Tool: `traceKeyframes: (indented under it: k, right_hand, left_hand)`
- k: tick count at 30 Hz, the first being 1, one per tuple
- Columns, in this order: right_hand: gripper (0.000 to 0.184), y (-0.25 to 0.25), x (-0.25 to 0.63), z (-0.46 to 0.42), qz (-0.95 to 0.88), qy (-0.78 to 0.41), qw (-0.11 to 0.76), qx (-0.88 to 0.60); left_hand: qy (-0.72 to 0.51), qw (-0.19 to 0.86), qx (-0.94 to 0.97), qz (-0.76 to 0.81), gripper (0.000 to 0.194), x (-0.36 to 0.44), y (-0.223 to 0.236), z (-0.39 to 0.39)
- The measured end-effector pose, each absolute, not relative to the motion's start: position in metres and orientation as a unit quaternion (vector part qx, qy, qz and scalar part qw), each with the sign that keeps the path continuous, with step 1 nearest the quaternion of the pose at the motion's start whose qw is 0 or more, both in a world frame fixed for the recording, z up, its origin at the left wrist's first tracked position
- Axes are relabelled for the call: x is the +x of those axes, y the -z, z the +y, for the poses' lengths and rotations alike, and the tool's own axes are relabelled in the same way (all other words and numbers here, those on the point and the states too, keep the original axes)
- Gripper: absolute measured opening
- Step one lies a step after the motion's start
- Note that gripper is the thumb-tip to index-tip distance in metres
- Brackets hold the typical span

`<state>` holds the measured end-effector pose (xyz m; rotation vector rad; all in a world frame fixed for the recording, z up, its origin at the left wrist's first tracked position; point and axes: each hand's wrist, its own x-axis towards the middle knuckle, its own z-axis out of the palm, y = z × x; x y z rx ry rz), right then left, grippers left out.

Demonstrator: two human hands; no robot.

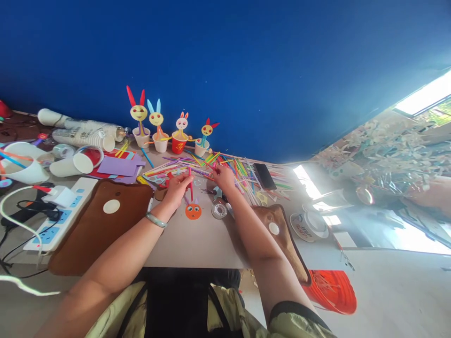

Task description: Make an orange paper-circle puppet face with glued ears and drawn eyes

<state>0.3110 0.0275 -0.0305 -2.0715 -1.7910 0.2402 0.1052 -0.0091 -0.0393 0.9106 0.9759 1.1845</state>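
My left hand [179, 188] is closed in a pinch around a pinkish-red straw [190, 185], which stands nearly upright between thumb and fingers. Just below it, an orange round paper face [193, 212] with big eyes and pale ears lies on the table. At the edge of the pile of colourful straws [243, 164], my right hand [223, 178] has its fingers drawn together. A thin reddish straw [209, 165] shows at its fingertips. Near my right wrist sits a roll of clear tape [219, 211]. Small paper cut-outs [200, 183] lie between the hands.
Several cups with rabbit-faced figures [161, 143] line the blue wall. Left are purple paper [121, 165], a power strip [63, 220] and a brown mat [102, 225]. Right are a phone [265, 176], another brown mat [282, 234], a white-rimmed container [310, 225] and a red bin [334, 291].
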Motion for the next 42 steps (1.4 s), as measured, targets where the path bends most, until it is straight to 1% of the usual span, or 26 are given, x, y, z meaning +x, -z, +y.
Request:
traceKeyframes:
  k: [5, 8, 11, 15, 22, 24, 26, 29, 33, 35, 36, 37, 39, 41, 42]
  right_hand:
    - [0.029, 0.028, 0.291, 0.063, -0.718, -0.042, 0.056, -0.693]
    - [0.031, 0.026, 0.284, 0.079, -0.756, -0.023, -0.008, -0.654]
    - [0.029, 0.024, 0.282, 0.086, -0.785, -0.003, -0.039, -0.618]
    - [0.028, 0.021, 0.287, 0.078, -0.814, 0.023, -0.031, -0.580]
    - [0.033, 0.033, 0.298, 0.002, -0.856, 0.060, 0.070, -0.509]
    - [0.033, 0.040, 0.302, -0.022, -0.894, 0.083, 0.157, -0.410]
    - [0.033, 0.045, 0.304, -0.040, -0.912, 0.100, 0.197, -0.345]
    - [0.033, 0.047, 0.305, -0.054, -0.922, 0.116, 0.221, -0.297]
    - [0.032, 0.041, 0.303, -0.063, -0.927, 0.103, 0.205, -0.297]
    - [0.029, 0.040, 0.300, -0.067, -0.927, 0.073, 0.208, -0.305]
    - [0.028, 0.039, 0.298, -0.069, -0.920, 0.051, 0.229, -0.315]
    - [0.026, 0.039, 0.295, -0.072, -0.903, 0.022, 0.267, -0.337]
    - [0.023, 0.037, 0.290, -0.074, -0.823, -0.061, 0.382, -0.417]
    - [0.022, 0.033, 0.284, -0.073, -0.688, -0.175, 0.487, -0.510]
    - [0.023, 0.030, 0.281, -0.071, -0.622, -0.240, 0.513, -0.541]
  left_hand:
    - [-0.515, 0.626, 0.408, 0.420, 0.031, 0.105, 0.037, -0.010]
    - [-0.514, 0.626, 0.411, 0.417, 0.033, 0.105, 0.036, -0.011]
    - [-0.517, 0.625, 0.409, 0.418, 0.035, 0.106, 0.036, -0.011]
    - [-0.520, 0.624, 0.399, 0.425, 0.034, 0.106, 0.039, -0.010]
    - [-0.520, 0.649, 0.359, 0.425, 0.032, 0.111, 0.049, -0.004]
    - [-0.512, 0.663, 0.358, 0.412, 0.031, 0.111, 0.049, -0.005]
    - [-0.503, 0.677, 0.364, 0.395, 0.031, 0.109, 0.047, -0.007]
    - [-0.488, 0.695, 0.380, 0.365, 0.032, 0.104, 0.038, -0.013]
    - [-0.481, 0.707, 0.389, 0.343, 0.031, 0.102, 0.026, -0.020]
    - [-0.484, 0.707, 0.388, 0.340, 0.030, 0.102, 0.023, -0.020]
    - [-0.487, 0.706, 0.387, 0.339, 0.030, 0.102, 0.023, -0.020]
    - [-0.490, 0.705, 0.385, 0.339, 0.031, 0.103, 0.023, -0.019]
    - [-0.497, 0.700, 0.380, 0.343, 0.034, 0.103, 0.024, -0.017]
    - [-0.506, 0.695, 0.376, 0.347, 0.036, 0.104, 0.026, -0.014]
    - [-0.509, 0.692, 0.376, 0.348, 0.037, 0.104, 0.026, -0.013]
